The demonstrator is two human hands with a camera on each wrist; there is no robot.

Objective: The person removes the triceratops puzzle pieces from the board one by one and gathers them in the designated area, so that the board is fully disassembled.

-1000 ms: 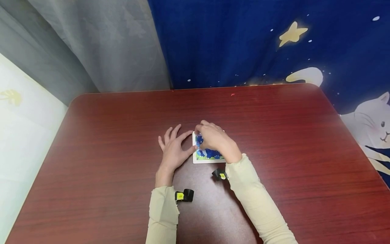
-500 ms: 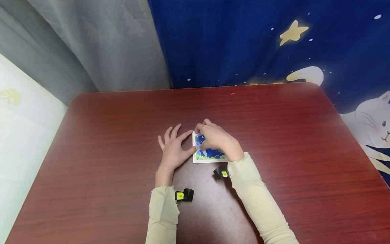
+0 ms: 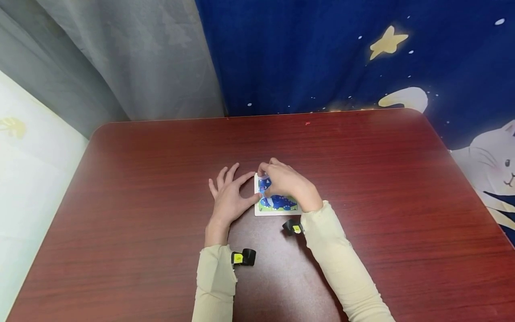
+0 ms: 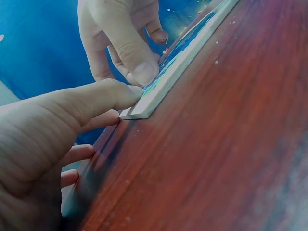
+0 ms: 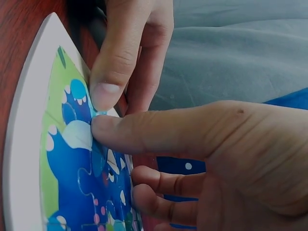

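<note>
A small jigsaw puzzle (image 3: 277,203) with a blue dinosaur picture and a white frame lies flat on the table. My left hand (image 3: 230,203) spreads its fingers at the puzzle's left side, the thumb touching the frame's edge and the index fingertip by its far left corner. Over the puzzle, my right hand (image 3: 287,181) bends its fingers, covering the upper right of the picture. In the right wrist view, the right thumb (image 5: 159,130) touches the picture beside the left thumb (image 5: 113,79). Whether the right fingers pinch a loose piece is hidden. The visible pieces sit level in the frame.
The dark red wooden table (image 3: 161,188) extends around both hands. A tiny red scrap (image 3: 307,123) lies near its far edge. Behind hang a grey curtain (image 3: 161,53) and a blue curtain (image 3: 297,53). Cameras are strapped to both cream-sleeved wrists.
My right hand and forearm have shifted slightly right, uncovering a little more of the puzzle's lower right. The left hand has stayed in place at the frame.
</note>
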